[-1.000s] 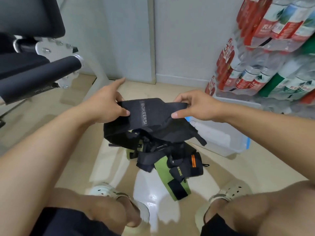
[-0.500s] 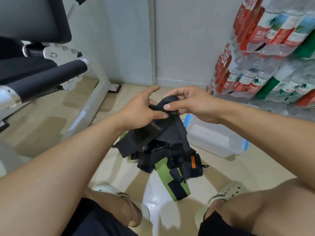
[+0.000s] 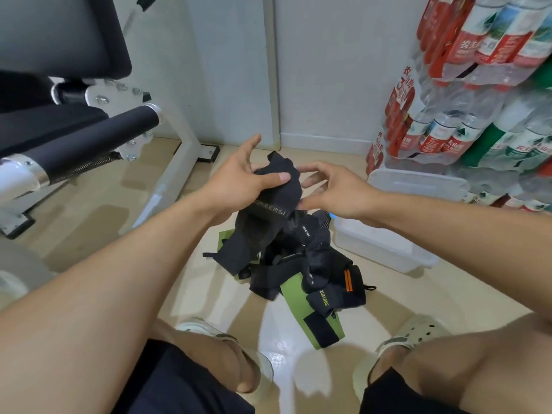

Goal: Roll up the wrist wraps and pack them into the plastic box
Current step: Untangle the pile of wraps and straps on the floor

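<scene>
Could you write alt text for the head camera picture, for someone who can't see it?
Seen from above, a person's left hand grips a black wrist wrap while the right hand hovers beside it, fingers spread. Below, more black and green wraps lie piled on the floor beside a clear plastic box, between the person's feet.

— What's the setting here?
— Glossy beige floor (image 3: 89, 222), catching pale reflections, and behind it a plain grey-white wall (image 3: 328, 70) with a light skirting board along its foot.
— On the left?
— A weight bench (image 3: 74, 135): black pads, a black foam roller, white metal frame planted on the floor.
— And the right?
— Shrink-wrapped packs of bottled water (image 3: 478, 100), stacked high against the wall.
</scene>
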`<move>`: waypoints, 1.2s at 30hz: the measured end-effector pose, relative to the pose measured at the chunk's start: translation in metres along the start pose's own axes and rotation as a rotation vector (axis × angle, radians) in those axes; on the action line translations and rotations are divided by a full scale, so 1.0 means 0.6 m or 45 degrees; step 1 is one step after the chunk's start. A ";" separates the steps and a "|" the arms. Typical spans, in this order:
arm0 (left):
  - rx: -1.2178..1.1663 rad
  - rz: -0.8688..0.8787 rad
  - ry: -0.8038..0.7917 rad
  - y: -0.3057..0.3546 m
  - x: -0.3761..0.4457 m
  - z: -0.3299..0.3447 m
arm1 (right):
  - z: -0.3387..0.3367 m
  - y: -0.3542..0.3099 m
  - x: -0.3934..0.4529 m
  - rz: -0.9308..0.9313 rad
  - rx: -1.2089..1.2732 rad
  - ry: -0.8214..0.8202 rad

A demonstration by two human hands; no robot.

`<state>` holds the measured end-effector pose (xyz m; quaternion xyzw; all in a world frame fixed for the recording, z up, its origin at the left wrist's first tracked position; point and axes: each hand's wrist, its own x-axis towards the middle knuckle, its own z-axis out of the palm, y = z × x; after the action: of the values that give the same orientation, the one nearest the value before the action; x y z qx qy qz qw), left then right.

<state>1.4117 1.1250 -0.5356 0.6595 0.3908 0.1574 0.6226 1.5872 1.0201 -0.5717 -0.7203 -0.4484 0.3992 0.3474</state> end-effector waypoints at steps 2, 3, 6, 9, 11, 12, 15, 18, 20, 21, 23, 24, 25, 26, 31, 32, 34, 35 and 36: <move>-0.016 0.003 -0.087 0.007 -0.006 -0.003 | 0.001 0.001 -0.001 -0.019 -0.050 -0.012; -0.020 0.004 -0.140 0.009 -0.008 -0.004 | 0.002 0.004 0.000 -0.022 -0.061 -0.046; -0.019 0.005 -0.280 0.014 -0.014 -0.007 | 0.006 0.012 0.003 -0.047 -0.016 -0.130; 0.011 -0.006 -0.280 0.017 -0.018 -0.005 | 0.008 0.009 0.003 -0.095 0.028 -0.082; 0.015 -0.037 -0.151 0.018 -0.017 -0.009 | -0.002 0.010 0.007 -0.092 -0.115 0.037; 0.019 -0.042 -0.053 0.019 -0.015 -0.013 | -0.012 0.012 0.007 -0.076 -0.228 0.093; 0.018 -0.009 0.261 0.022 -0.010 -0.029 | -0.048 0.035 0.015 0.032 -0.327 0.244; 0.030 0.006 0.406 0.017 -0.008 -0.042 | -0.074 0.046 0.009 0.174 -0.135 0.363; 0.117 0.012 0.395 0.009 -0.008 -0.041 | -0.077 0.043 0.006 0.155 -0.004 0.390; 0.167 0.009 0.382 0.006 -0.007 -0.037 | -0.075 0.038 0.003 0.121 0.042 0.390; 0.236 0.008 0.381 0.004 -0.004 -0.028 | -0.067 0.025 -0.002 0.024 0.068 0.392; 0.251 0.010 0.401 0.005 -0.001 -0.025 | -0.064 0.019 -0.002 -0.023 0.058 0.393; 0.249 0.008 0.432 0.008 0.001 -0.023 | -0.063 0.014 -0.002 -0.072 0.049 0.407; 0.232 0.006 0.467 0.010 0.003 -0.023 | -0.064 0.008 -0.002 -0.122 0.034 0.455; 0.195 -0.035 0.618 0.015 0.006 -0.035 | -0.092 -0.022 -0.005 -0.206 0.297 0.910; 0.227 -0.039 0.633 0.014 0.006 -0.037 | -0.098 -0.030 -0.009 -0.214 0.396 0.986; 0.303 -0.050 0.641 0.009 0.010 -0.042 | -0.107 -0.038 -0.015 -0.281 0.460 1.141; 0.331 -0.055 0.633 0.006 0.013 -0.043 | -0.109 -0.041 -0.016 -0.331 0.458 1.182; 0.353 -0.065 0.617 0.004 0.014 -0.043 | -0.108 -0.043 -0.018 -0.373 0.438 1.184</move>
<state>1.4002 1.1492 -0.5310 0.6715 0.5627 0.2396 0.4185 1.6321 1.0103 -0.5182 -0.6837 -0.2708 0.0520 0.6757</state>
